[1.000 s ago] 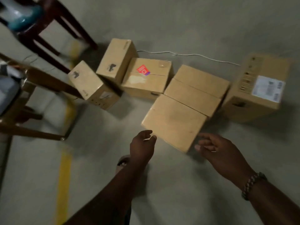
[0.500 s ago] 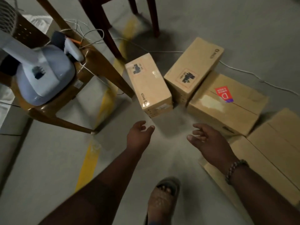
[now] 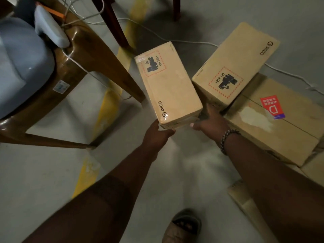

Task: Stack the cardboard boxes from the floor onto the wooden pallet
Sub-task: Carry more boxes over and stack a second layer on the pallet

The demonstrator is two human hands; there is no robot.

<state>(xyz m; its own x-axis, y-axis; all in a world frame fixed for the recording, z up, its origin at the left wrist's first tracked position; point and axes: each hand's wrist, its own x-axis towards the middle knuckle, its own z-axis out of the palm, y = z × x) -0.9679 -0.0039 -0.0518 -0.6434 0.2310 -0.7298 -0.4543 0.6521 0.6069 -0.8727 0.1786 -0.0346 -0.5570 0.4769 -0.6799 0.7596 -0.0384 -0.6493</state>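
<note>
Boxes are sitting clustered on the floor: the red-stickered carton [image 3: 273, 123] at right, a second PICO box [image 3: 235, 67] leaning on it. I am seeing no pallet in view. Half a second ago both hands were hovering empty; now the left hand [image 3: 156, 135] and right hand [image 3: 208, 120] are clamping the near end of the small PICO box [image 3: 168, 85], suggesting the lift is beginning.

Grey concrete floor [image 3: 43, 172], worn yellow floor line [image 3: 107, 109], brown chair [image 3: 84, 67], white cable [image 3: 192, 42], dim light
</note>
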